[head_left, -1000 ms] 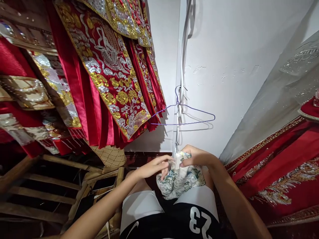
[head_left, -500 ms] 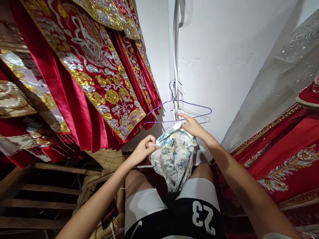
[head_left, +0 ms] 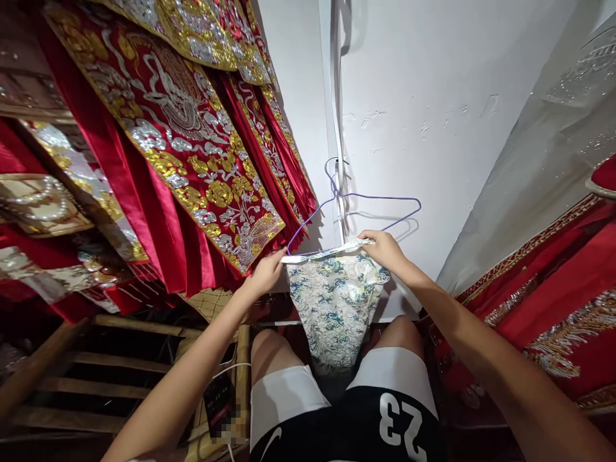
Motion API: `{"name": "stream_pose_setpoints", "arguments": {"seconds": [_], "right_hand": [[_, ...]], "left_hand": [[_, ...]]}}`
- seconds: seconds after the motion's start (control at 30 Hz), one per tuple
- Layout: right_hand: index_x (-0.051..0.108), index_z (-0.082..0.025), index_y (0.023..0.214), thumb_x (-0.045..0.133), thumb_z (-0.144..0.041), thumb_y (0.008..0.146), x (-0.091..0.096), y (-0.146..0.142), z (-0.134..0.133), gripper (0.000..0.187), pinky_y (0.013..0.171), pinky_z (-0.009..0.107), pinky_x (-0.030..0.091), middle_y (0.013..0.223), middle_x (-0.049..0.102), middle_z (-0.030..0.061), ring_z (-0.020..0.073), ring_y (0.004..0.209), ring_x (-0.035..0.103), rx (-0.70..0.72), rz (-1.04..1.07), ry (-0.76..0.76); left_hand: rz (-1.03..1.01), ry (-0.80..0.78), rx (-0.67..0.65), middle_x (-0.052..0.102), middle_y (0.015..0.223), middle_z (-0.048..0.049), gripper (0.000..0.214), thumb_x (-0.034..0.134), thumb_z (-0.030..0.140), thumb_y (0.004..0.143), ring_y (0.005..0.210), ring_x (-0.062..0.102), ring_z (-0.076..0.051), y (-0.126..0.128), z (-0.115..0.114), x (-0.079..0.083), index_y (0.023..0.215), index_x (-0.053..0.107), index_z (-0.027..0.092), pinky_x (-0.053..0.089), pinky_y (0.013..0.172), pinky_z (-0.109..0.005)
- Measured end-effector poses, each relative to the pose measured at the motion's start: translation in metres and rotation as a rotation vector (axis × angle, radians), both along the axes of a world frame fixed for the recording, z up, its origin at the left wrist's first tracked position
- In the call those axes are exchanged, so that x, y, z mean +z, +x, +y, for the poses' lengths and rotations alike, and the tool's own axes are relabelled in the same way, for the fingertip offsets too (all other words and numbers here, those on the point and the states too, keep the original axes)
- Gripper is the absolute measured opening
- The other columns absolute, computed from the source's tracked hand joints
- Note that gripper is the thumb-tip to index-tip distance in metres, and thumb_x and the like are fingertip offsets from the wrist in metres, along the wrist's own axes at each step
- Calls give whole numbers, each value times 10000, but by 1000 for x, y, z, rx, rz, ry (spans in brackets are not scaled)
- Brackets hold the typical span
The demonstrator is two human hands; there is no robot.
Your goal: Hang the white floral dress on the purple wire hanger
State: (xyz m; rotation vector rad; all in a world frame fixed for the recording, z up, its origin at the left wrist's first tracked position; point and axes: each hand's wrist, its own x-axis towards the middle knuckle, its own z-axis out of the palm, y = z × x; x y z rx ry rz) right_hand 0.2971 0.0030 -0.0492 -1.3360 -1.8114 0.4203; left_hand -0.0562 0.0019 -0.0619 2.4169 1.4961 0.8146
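Note:
A small floral garment (head_left: 333, 305) in white, blue and green hangs stretched between my two hands, its white waistband pulled flat. My left hand (head_left: 265, 274) pinches the left end of the band. My right hand (head_left: 385, 249) grips the right end. A purple wire hanger (head_left: 357, 196) hangs on the white wall just above the garment, its lower wire running close to the band between my hands.
Red robes with gold and silver embroidery (head_left: 192, 154) hang at the left. More red embroidered cloth (head_left: 553, 301) lies at the right. A wooden rack (head_left: 96, 378) stands low on the left, with a phone (head_left: 219, 405) beside my knee.
The garment was bunched in my lap; both hands lifted it up to the hanger and pulled apart, spreading it out by the waistband.

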Motion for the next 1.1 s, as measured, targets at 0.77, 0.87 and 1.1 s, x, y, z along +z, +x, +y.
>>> {"name": "stream_pose_setpoints", "arguments": {"seconds": [0.77,0.87,1.1], "right_hand": [[594,-242,1429,555,-173,704,15,16,-15,729,701,341,480,919,735,52,207,675,592,-257,55,202],[532,-199,1487,648,-227,688,34,39,2,808,739,367,497,906,740,73,263,777,636,-415,-15,223],[821,-146,934,767,-383,694,70,69,10,341,737,337,515,887,784,93,270,848,685,-137,-56,-81]], "left_hand": [[-189,187,-49,709,941,-64,307,418,208,889,850,633,-228,61,25,65,1048,679,180,475,816,-330],[-73,225,-64,708,1054,-96,317,425,199,897,988,639,-265,54,27,76,1097,670,178,482,909,-363],[-3,311,30,601,1142,-126,327,410,223,963,1045,597,-274,45,30,79,1193,638,185,481,963,-415]]}}
